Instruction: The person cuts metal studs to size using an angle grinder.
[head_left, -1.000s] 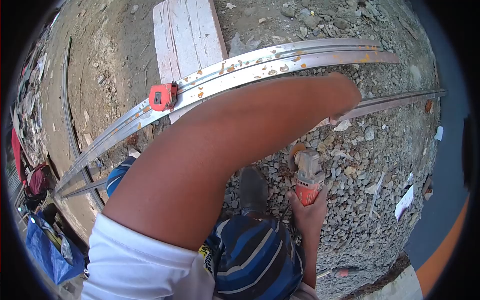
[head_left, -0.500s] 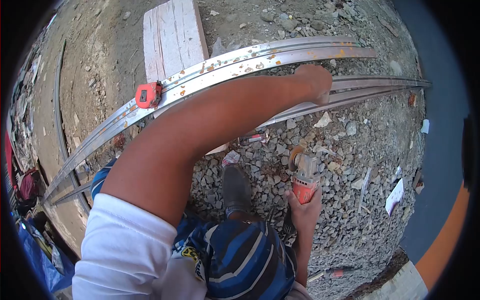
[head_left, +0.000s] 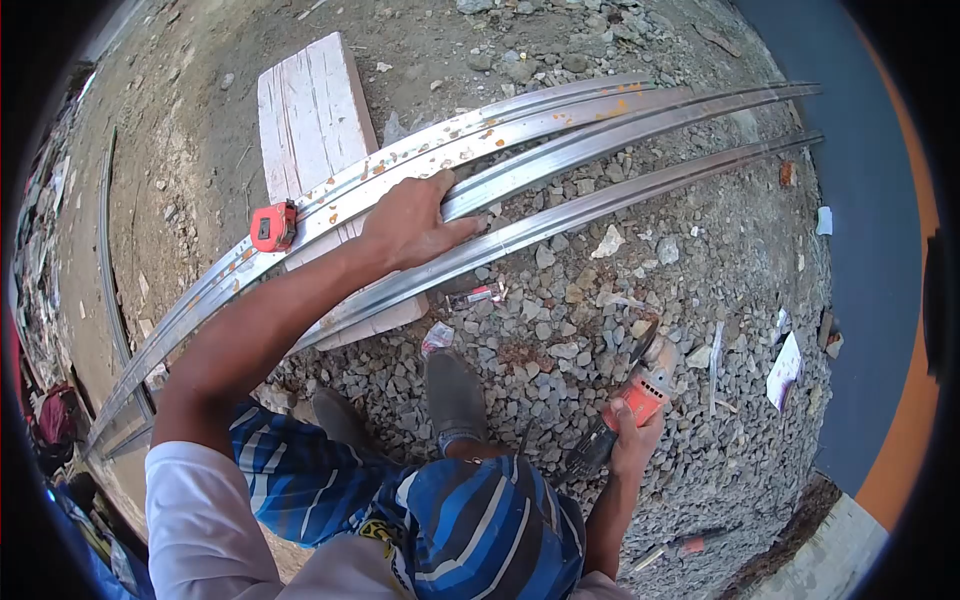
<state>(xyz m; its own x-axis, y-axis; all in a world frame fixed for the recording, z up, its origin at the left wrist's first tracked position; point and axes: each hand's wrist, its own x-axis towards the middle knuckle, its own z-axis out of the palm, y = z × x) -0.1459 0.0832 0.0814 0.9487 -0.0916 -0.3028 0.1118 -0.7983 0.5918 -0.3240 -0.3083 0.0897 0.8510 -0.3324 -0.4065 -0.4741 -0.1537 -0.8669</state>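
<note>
Rests the left hand (head_left: 410, 222) at eleven o'clock on the bare metal, partly open, with thumb and fingers spread across the middle metal channel (head_left: 580, 152). Cannot tell how tightly it is closed there, the palm being turned down and hidden. Holds a red angle grinder (head_left: 640, 390) in the right hand (head_left: 638, 432) at four o'clock, closed around the red body, with the disc end pointing toward one o'clock and the dark rear end toward eight, over the gravel (head_left: 560, 270) and well apart from the metal. Crosses the view in a curve, from about eight o'clock up to between one and two: beyond the middle channel, a spotted metal channel (head_left: 440, 158) with flaked rust-coloured patches; on the near side, a lower metal channel (head_left: 610, 200). At ten o'clock, on the spotted channel, a red tape measure (head_left: 273, 228). Between ten and eleven, a pale wooden plank (head_left: 312, 115), reaching under the channels. Near the centre, on the stones, a small red and white packet (head_left: 478, 294). Just past three, a white sheet (head_left: 784, 370) on the gravel. Below centre, toward half past six, a dark shoe (head_left: 453, 395) with a crumpled wrapper (head_left: 437, 338) just beside the toe.
</note>
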